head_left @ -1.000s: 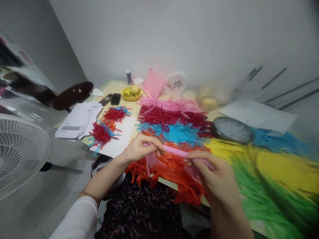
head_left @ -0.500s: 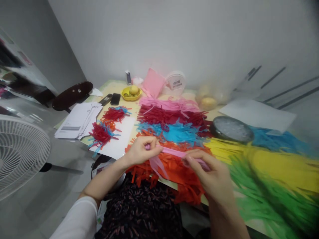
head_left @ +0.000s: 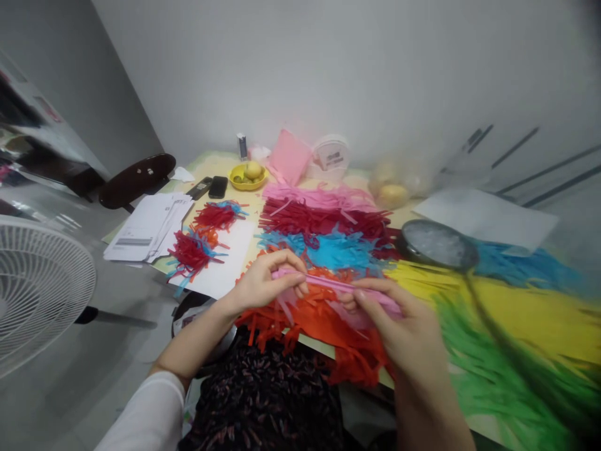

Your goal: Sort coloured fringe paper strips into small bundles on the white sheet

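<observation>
A strip of pink tissue paper is stretched between my two hands, narrow in its middle, with loose fringes hanging below. My left hand pinches one end between thumb and fingers. At the other end my right hand is closed on the paper, thumb on top. Both hands are over fringed orange tissue paper at the table's near edge. Beyond it lie bands of blue fringe, dark red fringe and pink fringe.
Finished-looking red and blue tassels lie on white paper at left, beside stacked printed sheets. A yellow bowl of fruit and a phone stand behind. Right are a dark round pan-like dish, yellow fringe, green fringe. A fan stands left.
The pink strip between my hands has become narrower and looks twisted. My left hand's fingers have shifted along it, and my right hand has moved slightly right.
</observation>
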Motion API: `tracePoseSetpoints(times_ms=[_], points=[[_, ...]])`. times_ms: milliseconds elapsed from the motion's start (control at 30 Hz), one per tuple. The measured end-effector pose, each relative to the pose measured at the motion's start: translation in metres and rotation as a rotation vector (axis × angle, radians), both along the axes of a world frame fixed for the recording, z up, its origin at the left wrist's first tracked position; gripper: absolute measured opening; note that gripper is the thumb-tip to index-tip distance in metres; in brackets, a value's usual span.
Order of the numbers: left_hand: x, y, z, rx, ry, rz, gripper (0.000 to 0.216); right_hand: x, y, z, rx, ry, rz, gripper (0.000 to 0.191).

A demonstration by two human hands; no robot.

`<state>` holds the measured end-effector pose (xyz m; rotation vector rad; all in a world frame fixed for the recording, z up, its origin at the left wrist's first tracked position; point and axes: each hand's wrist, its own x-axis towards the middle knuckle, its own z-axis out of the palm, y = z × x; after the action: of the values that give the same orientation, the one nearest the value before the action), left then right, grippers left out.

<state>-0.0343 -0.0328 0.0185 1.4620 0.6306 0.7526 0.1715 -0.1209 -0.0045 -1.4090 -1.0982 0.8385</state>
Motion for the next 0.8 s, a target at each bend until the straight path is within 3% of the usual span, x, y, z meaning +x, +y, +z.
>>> tracePoseSetpoints(times_ms=[200,500,633,700,800], points=[[0.001,0.003,-0.002,-0.135,-0.076,-0.021,0.029,-0.003,0.001,-0.003,0.071,0.070,-0.051,0.014],[0.010,0.003,-0.016,-0.187,-0.188,0.043,0.013,-0.010,0.006,-0.008,0.116,0.249,-0.044,0.005],[0.006,0.000,-0.018,-0.251,-0.230,0.033,0.019,-0.012,0.003,-0.005,0.146,0.309,-0.090,0.005],[-0.004,0.002,-0.006,-0.114,-0.104,-0.106,0.025,-0.009,-0.002,-0.003,0.146,0.201,-0.089,0.008],[-0.015,0.009,0.019,0.278,0.122,-0.196,0.021,-0.004,-0.008,0.004,0.194,-0.080,0.013,0.014]])
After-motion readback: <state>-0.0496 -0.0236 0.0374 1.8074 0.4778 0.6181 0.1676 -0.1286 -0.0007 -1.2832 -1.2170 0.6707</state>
